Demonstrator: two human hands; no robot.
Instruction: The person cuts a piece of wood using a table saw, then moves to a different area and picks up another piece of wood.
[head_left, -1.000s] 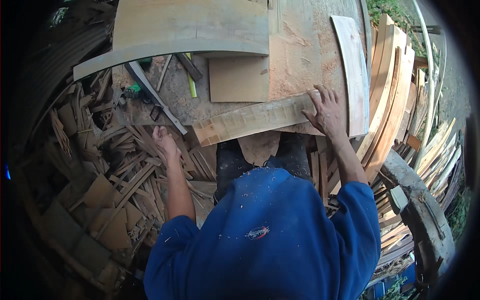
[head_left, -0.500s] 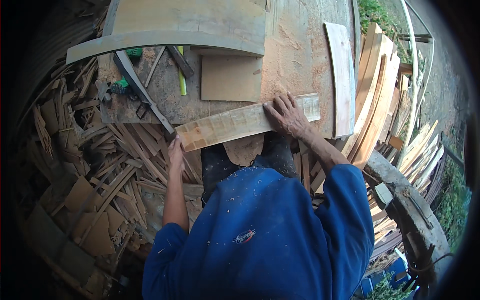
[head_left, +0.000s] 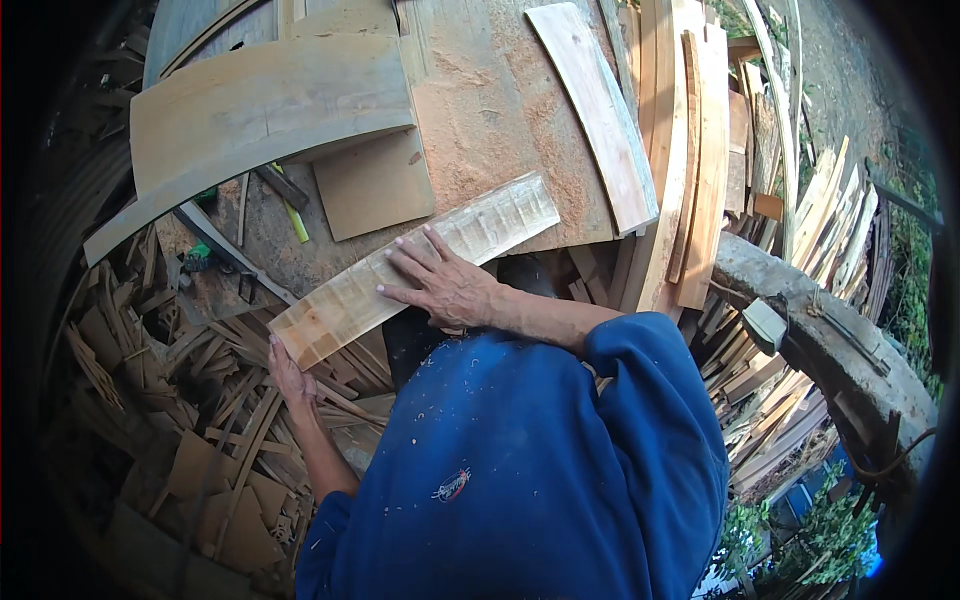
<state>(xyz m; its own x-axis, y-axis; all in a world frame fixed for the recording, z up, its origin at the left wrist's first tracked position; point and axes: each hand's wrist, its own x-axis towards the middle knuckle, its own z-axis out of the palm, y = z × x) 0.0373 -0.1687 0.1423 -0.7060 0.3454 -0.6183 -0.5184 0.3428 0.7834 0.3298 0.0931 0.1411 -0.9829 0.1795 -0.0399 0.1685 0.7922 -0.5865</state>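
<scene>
Pale wooden board (head_left: 465, 235) slants over the near edge of the workbench (head_left: 510, 110), its long axis running from near left to far right, left end overhanging. The right hand (head_left: 450, 288) lies spread on top; the left hand (head_left: 292, 380) meets the left end, gripping or not I can't tell. Just beyond, a brown panel (head_left: 375, 185) blocks the way, a large curved panel (head_left: 270, 95) behind it.

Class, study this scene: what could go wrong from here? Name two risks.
The ridged board overhangs the table at its left end and might tip if the left hand there and the right hand on top eased off. Wood strips heaped below the table might make for poor footing.
</scene>
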